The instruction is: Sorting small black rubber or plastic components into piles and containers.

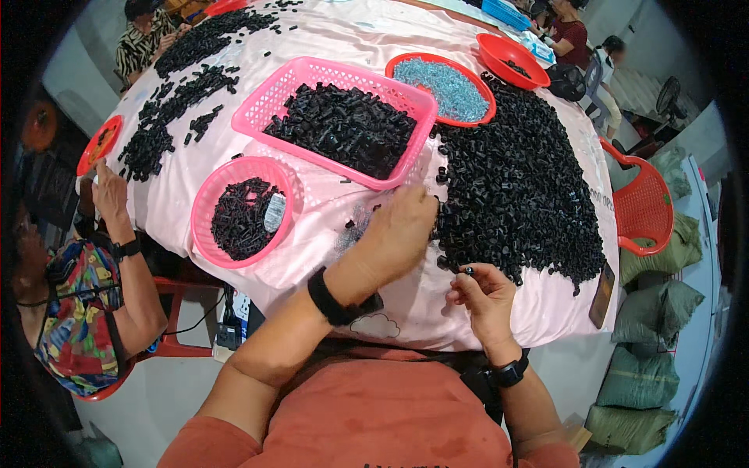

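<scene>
1 broad desk (pixel 359 39) fills the middle of the room, draped in pale pink cloth (pixel 421 320), with a red plastic chair (pixel 662 207) at its right side, green sacks (pixel 640 378) along the floor beyond and a dark fan (pixel 669 95) farther back. Other people sit around the edges; at the left, a co-worker's hand (pixel 113 195) is raised beside a small red tray (pixel 109 134). A dark flat phone-like object (pixel 602 296) lies at the right edge of the cloth, next to a broad pile of small black pieces (pixel 523 179). Left of that pile stands a pink rectangular basket (pixel 253 117), heaped with more black pieces, and nearer the wearer a round pink basket (pixel 201 210) holds thin black parts and a pale, shiny item (pixel 275 212). Behind them, 1 red tray (pixel 485 92) is full of clear bluish pieces, and a red bowl (pixel 491 51) carries a few black ones. As for the wearer's hands, the left hand (pixel 402 222) is blurred and curled over the cloth, between the rectangular basket's near corner and the pile; I cannot tell whether it has hold of anything. The right hand (pixel 484 300), at the pile's near edge, pinches a small dark piece (pixel 469 271) between thumb and forefinger, its other fingers loosely bent.
</scene>
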Tool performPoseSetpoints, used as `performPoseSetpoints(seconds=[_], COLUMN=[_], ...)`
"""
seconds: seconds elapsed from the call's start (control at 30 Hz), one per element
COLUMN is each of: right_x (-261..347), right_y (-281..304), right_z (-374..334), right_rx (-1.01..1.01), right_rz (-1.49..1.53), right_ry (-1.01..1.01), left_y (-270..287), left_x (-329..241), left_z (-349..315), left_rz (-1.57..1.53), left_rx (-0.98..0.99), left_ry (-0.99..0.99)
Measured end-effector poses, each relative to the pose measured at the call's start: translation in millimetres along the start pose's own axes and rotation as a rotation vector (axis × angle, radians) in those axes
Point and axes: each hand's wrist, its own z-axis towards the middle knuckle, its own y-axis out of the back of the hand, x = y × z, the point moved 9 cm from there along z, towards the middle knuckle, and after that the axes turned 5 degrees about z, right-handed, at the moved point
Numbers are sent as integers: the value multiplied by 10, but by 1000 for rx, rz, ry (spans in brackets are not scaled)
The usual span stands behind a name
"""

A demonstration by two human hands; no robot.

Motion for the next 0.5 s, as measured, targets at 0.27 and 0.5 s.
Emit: performPoseSetpoints(seconds=[0.27, 0.5], right_x=[63, 41], right_y=[-7, 19], right_z=[-22, -16], right_rx=[-18, -7], right_rz=[-16, 16], right_ry=[10, 17], left_y=[-175, -145], left_x=[140, 134], left_z=[54, 82], left_rz=[380, 345], left_rx=[213, 228], left_ry=[130, 127])
